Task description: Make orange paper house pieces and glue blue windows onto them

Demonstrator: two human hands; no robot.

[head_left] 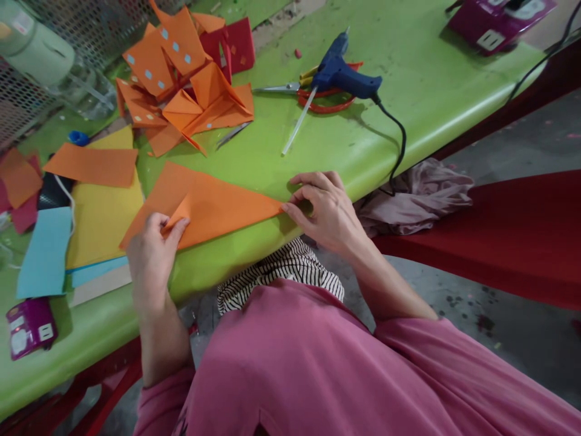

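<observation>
A sheet of orange paper (pixel 218 206) lies partly folded along the near edge of the green table, tapering to a point on the right. My left hand (pixel 154 248) pinches a raised flap of it between thumb and fingers. At the pointed tip, my right hand (pixel 324 209) has its thumb and index finger closed on the paper, with the other fingers curled. Beyond the sheet sits a heap of folded orange paper pieces (pixel 218 103), some dotted with small pale squares.
A blue glue gun (pixel 345 75) rests over orange-handled scissors (pixel 327 106), its black cord running off the table edge. Yellow paper (pixel 102 212) and light blue paper (pixel 45 251) lie left. A pale green bottle (pixel 39 51) stands far left; purple devices (pixel 31 327) sit at both ends.
</observation>
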